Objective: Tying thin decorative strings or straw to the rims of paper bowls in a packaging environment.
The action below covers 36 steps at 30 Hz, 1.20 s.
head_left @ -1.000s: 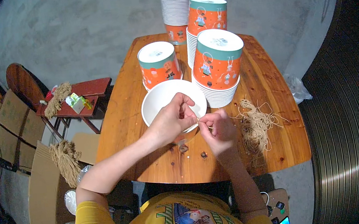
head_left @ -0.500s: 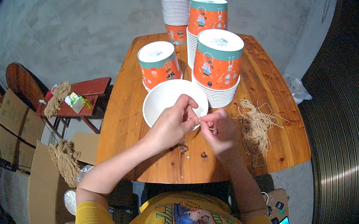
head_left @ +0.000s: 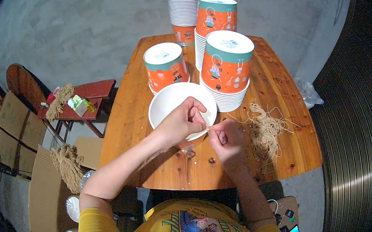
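An open white paper bucket (head_left: pixel 164 104) stands near the middle of the wooden table, its mouth tilted toward me. At its near right rim my two hands meet, fingertips almost touching. My left hand (head_left: pixel 180 123) is closed, fingers curled inside the mouth, thumb and forefinger pinched at the rim on a thin beige string. My right hand (head_left: pixel 226 139), slightly blurred, is closed in a pinch just outside the rim, at the same string. Most of the string is hidden by my fingers. Beside my right hand lies a loose heap of beige strings (head_left: pixel 268 129).
Behind the bucket stand an upturned orange bucket (head_left: pixel 164 68) and stacks of orange buckets (head_left: pixel 226 70) on the wooden table (head_left: pixel 279 87). At left are a red bench (head_left: pixel 95 88) and an open cardboard box (head_left: pixel 48 191) with a string bundle (head_left: pixel 68 168). A ribbed shutter (head_left: pixel 356 119) rises at right.
My right hand has shifted slightly down, and its fingers have turned and closed up more. My left hand's fingertips have dropped a little at the rim. The bucket stays nearly in place.
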Tool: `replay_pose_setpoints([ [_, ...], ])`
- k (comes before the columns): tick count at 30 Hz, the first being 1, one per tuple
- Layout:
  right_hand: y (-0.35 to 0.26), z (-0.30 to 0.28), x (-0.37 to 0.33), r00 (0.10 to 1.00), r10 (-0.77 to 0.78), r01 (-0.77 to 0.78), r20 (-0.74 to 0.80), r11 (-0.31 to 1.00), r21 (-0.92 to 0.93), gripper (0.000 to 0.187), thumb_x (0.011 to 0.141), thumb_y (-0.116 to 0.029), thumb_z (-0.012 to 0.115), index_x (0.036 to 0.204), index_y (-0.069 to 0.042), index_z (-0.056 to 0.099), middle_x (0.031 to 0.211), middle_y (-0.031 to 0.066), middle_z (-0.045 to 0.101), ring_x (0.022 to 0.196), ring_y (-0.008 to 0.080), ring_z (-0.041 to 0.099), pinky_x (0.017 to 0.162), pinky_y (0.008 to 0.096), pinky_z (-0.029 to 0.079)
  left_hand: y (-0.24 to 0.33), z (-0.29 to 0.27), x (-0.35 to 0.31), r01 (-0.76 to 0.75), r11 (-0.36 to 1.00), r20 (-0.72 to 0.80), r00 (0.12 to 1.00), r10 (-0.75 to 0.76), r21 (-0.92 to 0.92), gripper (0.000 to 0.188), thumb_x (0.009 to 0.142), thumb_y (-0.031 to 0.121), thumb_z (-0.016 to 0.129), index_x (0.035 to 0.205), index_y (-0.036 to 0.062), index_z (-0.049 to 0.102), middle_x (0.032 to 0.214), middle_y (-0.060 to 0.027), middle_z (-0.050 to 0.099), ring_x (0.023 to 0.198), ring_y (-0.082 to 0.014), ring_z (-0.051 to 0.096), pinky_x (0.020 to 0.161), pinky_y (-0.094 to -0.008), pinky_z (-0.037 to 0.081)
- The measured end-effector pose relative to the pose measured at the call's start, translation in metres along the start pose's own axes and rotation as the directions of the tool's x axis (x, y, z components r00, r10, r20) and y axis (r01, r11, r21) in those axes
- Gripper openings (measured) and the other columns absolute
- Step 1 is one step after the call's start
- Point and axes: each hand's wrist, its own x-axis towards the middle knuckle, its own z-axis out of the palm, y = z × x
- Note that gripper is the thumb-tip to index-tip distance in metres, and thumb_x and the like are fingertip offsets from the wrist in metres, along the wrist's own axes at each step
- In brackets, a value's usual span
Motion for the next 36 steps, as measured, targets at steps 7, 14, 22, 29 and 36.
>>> replay_pose_setpoints([
  [7, 0.003, 0.004, -0.003, 0.998, -0.06, 0.059, 0.016, 0.997, 0.057, 0.015, 0.077, 0.007, 0.063, 0.086, -0.003, 0.056, 0.067, -0.0034, 0.043, 0.053, 0.0022, 0.035, 0.047, 0.0192, 0.029, 0.0, -0.004, 0.003, 0.122, 0.991, 0.038, 0.992, -0.12, -0.062, 0.032, 0.075, -0.004, 0.062, 0.102, 0.0029, 0.046, 0.075, 0.0009, 0.052, 0.071, -0.0064, 0.05, 0.066, -0.0189, 0.041],
  [14, -0.001, 0.006, 0.0, 0.998, -0.04, 0.042, -0.047, 0.999, 0.031, 0.017, 0.077, 0.004, 0.065, 0.089, -0.003, 0.056, 0.068, -0.0006, 0.049, 0.053, 0.0042, 0.039, 0.047, 0.0198, 0.032, 0.002, -0.003, 0.003, 0.116, 0.988, 0.032, 0.993, -0.114, -0.104, 0.032, 0.076, -0.003, 0.06, 0.104, 0.002, 0.047, 0.074, 0.0018, 0.052, 0.07, -0.0058, 0.049, 0.065, -0.019, 0.04],
  [22, -0.006, 0.003, 0.003, 0.998, -0.055, 0.055, -0.021, 0.998, -0.014, 0.017, 0.078, 0.004, 0.064, 0.091, -0.004, 0.057, 0.068, 0.0001, 0.049, 0.052, 0.0054, 0.04, 0.048, 0.0208, 0.033, 0.004, -0.003, -0.006, 0.045, 0.998, -0.002, 0.999, -0.045, 0.039, 0.026, 0.082, 0.002, 0.061, 0.104, 0.0014, 0.047, 0.076, 0.0021, 0.05, 0.07, -0.0044, 0.047, 0.064, -0.0186, 0.04],
  [29, -0.005, 0.001, 0.006, 0.999, 0.051, -0.048, -0.011, 0.985, 0.167, 0.016, 0.081, 0.006, 0.062, 0.093, -0.004, 0.06, 0.068, -0.0063, 0.044, 0.055, 0.0012, 0.035, 0.048, 0.0181, 0.027, -0.001, -0.004, -0.004, 0.034, 0.999, 0.002, 0.999, -0.034, 0.015, 0.027, 0.087, 0.006, 0.061, 0.109, 0.0018, 0.046, 0.081, 0.0007, 0.055, 0.077, -0.0052, 0.051, 0.07, -0.0186, 0.042],
  [36, -0.004, 0.004, 0.005, 0.993, 0.119, -0.115, -0.01, 0.973, 0.201, 0.012, 0.079, 0.005, 0.061, 0.085, -0.005, 0.057, 0.067, -0.0055, 0.044, 0.054, 0.0012, 0.035, 0.048, 0.0182, 0.028, 0.002, 0.0, -0.009, 0.004, 0.985, -0.041, 0.999, 0.003, 0.171, 0.026, 0.087, 0.008, 0.062, 0.108, 0.0024, 0.047, 0.079, 0.0012, 0.054, 0.077, -0.0051, 0.05, 0.069, -0.0186, 0.043],
])
